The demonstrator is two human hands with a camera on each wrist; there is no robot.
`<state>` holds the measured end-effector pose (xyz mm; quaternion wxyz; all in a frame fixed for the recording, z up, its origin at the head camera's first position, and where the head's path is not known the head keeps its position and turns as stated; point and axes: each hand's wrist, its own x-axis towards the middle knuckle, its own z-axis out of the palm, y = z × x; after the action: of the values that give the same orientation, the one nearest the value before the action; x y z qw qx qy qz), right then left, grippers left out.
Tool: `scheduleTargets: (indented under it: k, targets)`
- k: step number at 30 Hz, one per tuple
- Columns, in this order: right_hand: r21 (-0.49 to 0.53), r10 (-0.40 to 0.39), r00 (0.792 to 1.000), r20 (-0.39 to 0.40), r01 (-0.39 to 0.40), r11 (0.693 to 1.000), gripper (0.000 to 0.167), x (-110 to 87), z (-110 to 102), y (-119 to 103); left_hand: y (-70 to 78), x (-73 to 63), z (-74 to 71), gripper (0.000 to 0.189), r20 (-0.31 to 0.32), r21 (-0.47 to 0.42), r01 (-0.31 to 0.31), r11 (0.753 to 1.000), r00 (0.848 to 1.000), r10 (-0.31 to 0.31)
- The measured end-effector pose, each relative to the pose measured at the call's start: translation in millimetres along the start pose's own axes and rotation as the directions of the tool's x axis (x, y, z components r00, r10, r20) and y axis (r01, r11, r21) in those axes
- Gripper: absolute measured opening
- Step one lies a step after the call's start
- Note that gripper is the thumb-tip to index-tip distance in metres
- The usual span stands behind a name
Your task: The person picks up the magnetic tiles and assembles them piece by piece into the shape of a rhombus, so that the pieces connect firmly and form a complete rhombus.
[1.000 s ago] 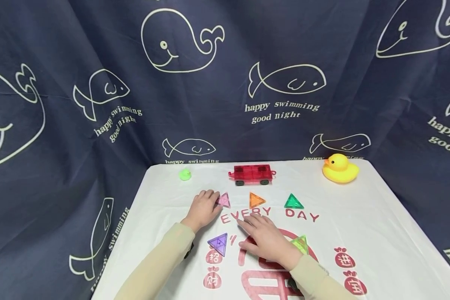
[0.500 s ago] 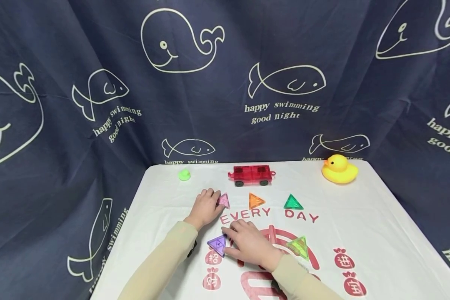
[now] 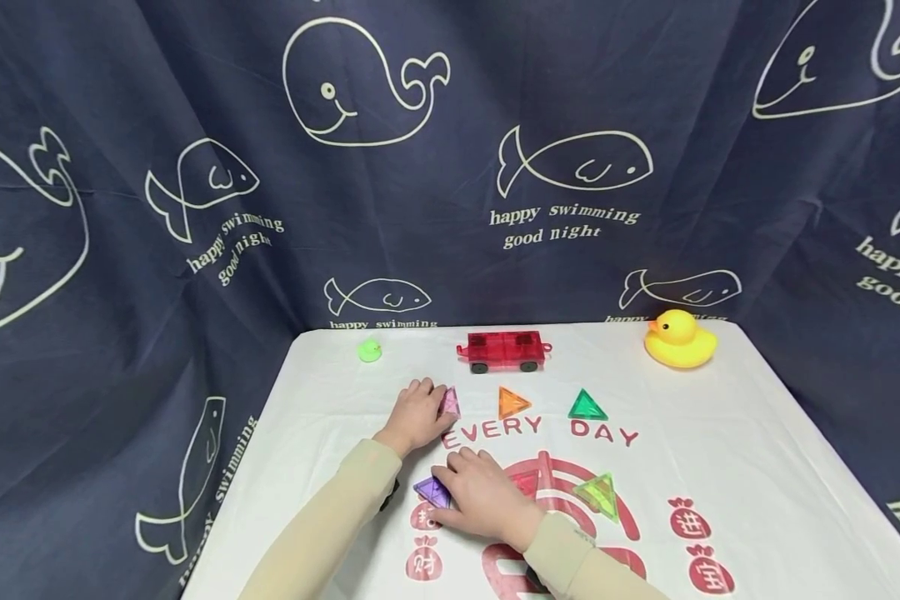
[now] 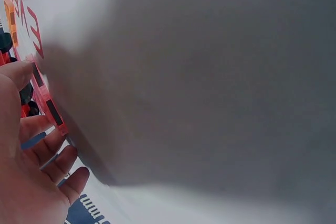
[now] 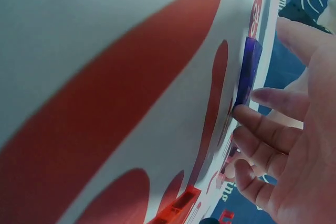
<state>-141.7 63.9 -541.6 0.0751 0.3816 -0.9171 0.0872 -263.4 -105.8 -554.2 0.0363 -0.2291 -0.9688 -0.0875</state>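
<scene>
My left hand (image 3: 416,417) pinches a pink triangular magnetic tile (image 3: 450,403) at the far left of the tabletop. In the left wrist view, the thumb meets one end of this tile (image 4: 48,100) and fingertips meet the other. My right hand (image 3: 483,496) reaches over a purple triangular magnetic tile (image 3: 431,492) nearer the front. At that purple tile (image 5: 248,72), the right wrist view shows fingertips touching or very close to its edge, the thumb apart from it. A red triangular tile (image 3: 527,483) lies partly hidden beside the right hand.
An orange triangle (image 3: 512,402) and a green one (image 3: 587,405) lie in line with the pink tile. A yellow-green triangle (image 3: 600,495) lies front right. Along the back stand a small green duck (image 3: 370,350), a red wheeled car base (image 3: 504,350) and a yellow duck (image 3: 680,339).
My right hand has moved left to the purple tile, uncovering the yellow-green and red tiles. My left hand has shifted slightly right over the pink tile.
</scene>
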Motion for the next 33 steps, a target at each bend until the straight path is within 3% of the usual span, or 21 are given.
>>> scheduleTargets:
  k: [7,19,33]
  targets:
    - [-0.017,0.009,1.0,-0.008,-0.009,1.0,0.048,0.9,1,-2,2.7,1.3,-2.0,0.06,0.052,0.006,0.019,1.0,0.998,-0.019]
    - [0.007,0.029,1.0,-0.002,-0.029,1.0,0.047,1.0,1,-3,-4.0,5.0,12.2,0.055,0.005,0.008,0.015,1.0,1.0,-0.015]
    - [0.011,0.054,0.998,0.011,-0.054,0.998,0.051,1.2,2,0,5.3,-0.3,-0.6,0.053,-0.012,-0.085,0.11,0.99,0.994,-0.111]
